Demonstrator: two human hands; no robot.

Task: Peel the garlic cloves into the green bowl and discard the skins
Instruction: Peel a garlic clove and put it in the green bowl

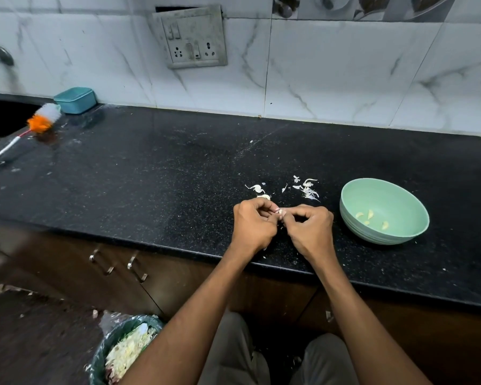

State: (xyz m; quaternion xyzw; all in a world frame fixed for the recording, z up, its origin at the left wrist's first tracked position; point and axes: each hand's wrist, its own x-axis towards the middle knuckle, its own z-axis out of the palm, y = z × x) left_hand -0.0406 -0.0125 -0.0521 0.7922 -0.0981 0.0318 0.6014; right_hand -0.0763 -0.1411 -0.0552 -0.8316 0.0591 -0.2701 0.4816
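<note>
Glossy speckled black stone worktop (150,168); smooth matt plastic green bowl (353,215); papery garlic skins (308,190); shiny marbled wall tiles (331,73).

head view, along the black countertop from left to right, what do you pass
White and orange bottle brush → teal lidded plastic box → left hand → small garlic clove pinched by both hands → right hand → pale green bowl holding peeled cloves.

Only one view is given, taken from a camera worn on the head. The scene is seen from above, forward and steeply down, across a black counter (150,168) toward a tiled wall (331,73) at the top. Both forearms are seen entering from the bottom edge, so the camera is placed close. Straight lines are bent near the edges by the wide lens. The floor is included at lower left.
</note>
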